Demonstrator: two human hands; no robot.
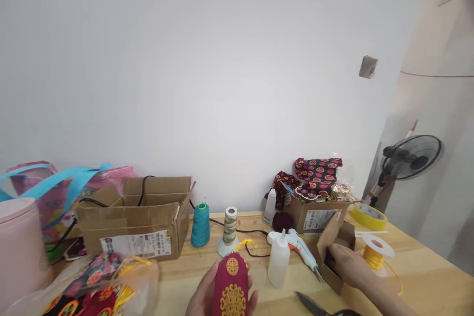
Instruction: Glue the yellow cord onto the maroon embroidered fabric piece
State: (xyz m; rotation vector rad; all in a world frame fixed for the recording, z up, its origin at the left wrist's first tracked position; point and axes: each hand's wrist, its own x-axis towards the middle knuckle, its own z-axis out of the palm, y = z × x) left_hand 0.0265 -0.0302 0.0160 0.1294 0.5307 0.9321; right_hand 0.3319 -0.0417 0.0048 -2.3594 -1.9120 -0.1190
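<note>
Now | left hand (207,292) grips red embroidered pouch (232,284), long axis upright, low centre | right hand (348,265) reaches into small cardboard box (333,247), grip hidden, well right of pouch | glue bottle (278,261) between them.

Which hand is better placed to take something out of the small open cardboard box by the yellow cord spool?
Right. The right hand already rests at the opening of the small cardboard box, beside the yellow cord spool. The left hand is occupied holding the red embroidered pouch, further from the box.
</note>
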